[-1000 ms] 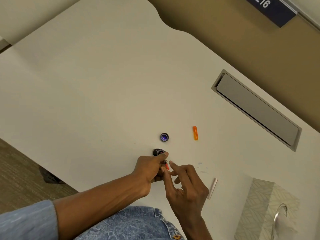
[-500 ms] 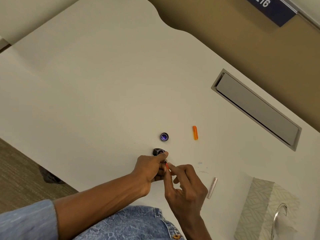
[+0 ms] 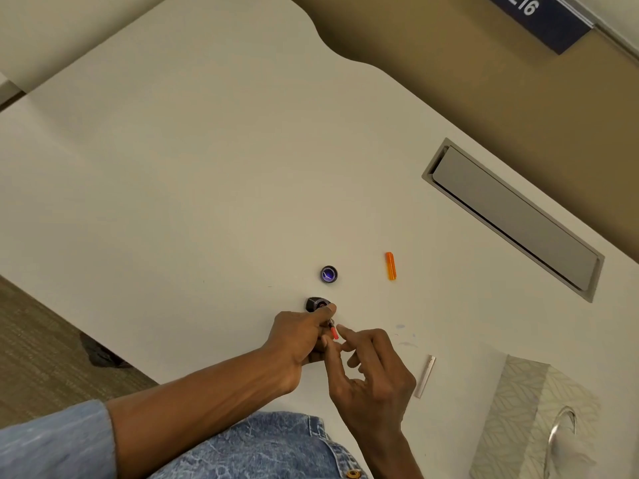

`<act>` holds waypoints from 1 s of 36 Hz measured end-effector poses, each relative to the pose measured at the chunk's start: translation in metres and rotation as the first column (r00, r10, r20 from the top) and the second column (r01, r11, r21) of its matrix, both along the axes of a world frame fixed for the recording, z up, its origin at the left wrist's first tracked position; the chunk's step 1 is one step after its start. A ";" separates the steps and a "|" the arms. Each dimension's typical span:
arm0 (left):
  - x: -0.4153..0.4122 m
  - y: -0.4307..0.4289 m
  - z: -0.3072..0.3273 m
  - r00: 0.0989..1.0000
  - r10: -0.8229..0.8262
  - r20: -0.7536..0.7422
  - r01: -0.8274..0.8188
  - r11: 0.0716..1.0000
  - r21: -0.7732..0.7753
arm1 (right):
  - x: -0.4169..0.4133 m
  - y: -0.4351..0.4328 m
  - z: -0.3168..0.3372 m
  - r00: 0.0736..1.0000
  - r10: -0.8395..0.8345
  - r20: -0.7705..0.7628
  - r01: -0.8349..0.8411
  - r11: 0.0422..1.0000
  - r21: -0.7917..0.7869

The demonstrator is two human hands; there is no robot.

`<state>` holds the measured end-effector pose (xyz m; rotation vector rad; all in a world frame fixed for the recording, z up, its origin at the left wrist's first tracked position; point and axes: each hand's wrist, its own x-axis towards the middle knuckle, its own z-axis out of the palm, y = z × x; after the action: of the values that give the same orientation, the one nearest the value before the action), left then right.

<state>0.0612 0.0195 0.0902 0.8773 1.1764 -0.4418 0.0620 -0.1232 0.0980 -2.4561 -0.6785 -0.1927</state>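
Head: sign [image 3: 543, 20] reads 216; left hand [image 3: 297, 335] grips red-tipped tool [image 3: 334, 331], maybe brush.

Red-tipped tool [image 3: 334, 333] mostly inside left hand [image 3: 300, 337].

I note one change: the right hand [image 3: 371, 371] has loosened. Half a second ago its index finger [image 3: 359, 331] curled down onto the red-tipped stick [image 3: 334, 332] held in the left hand [image 3: 301, 335]; it now lies straighter, just beside the tip
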 end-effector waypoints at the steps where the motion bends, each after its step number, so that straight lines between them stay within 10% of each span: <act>1: 0.000 0.000 0.000 1.000 0.000 0.001 0.000 1.000 -0.002 | 0.000 0.000 0.000 1.000 0.001 0.002 -0.001 1.000 0.005; 36: 0.002 -0.002 -0.002 1.000 -0.018 -0.007 0.018 1.000 -0.001 | 0.002 -0.003 -0.001 1.000 0.012 -0.004 -0.012 1.000 -0.007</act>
<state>0.0628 0.0176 0.0878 0.8866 1.1753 -0.4598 0.0641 -0.1259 0.0975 -2.4578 -0.6934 -0.1817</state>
